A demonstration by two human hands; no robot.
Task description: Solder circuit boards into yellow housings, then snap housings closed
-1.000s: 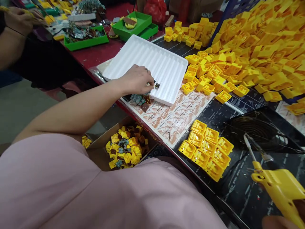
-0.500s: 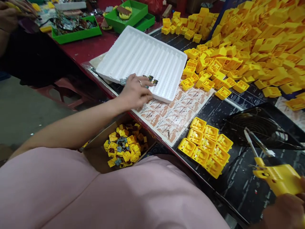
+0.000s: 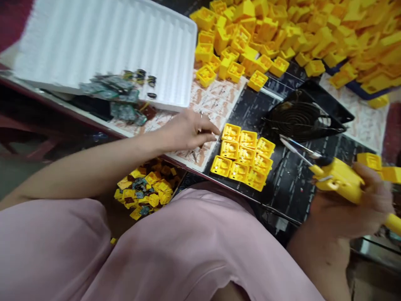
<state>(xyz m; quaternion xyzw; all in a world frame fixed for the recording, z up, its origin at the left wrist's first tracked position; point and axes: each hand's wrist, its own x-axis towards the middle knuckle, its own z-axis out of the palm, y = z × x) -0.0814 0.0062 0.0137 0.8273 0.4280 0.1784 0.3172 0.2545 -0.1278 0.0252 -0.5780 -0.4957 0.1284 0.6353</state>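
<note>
My left hand [image 3: 191, 131], wearing a ring, hovers over the patterned sheet at the left edge of a block of yellow plastic housings [image 3: 246, 155]. Its fingers are loosely bent, thumb and forefinger slightly apart, and I see nothing between them. The housings stand in close rows, hollow sides up. Over at the right, my right hand [image 3: 374, 196], blurred, is wrapped round a yellow soldering gun [image 3: 340, 179]. Two thin metal prongs of the gun point up and left, near a black fan [image 3: 294, 119]. Small circuit boards [image 3: 125, 94] lie on and beside the white foam tray [image 3: 103, 42].
A big heap of yellow housings [image 3: 282, 29] covers the back right. Below the table edge, a box holds yellow pieces and boards [image 3: 147, 190]. More yellow pieces [image 3: 369, 161] lie beyond my right hand. A patterned sheet [image 3: 216, 98] lies under the tray's corner.
My left hand has left the foam tray and come right to the block of housings, uncovering the circuit boards. The view has swung right and down. My right hand still grips the soldering gun.
</note>
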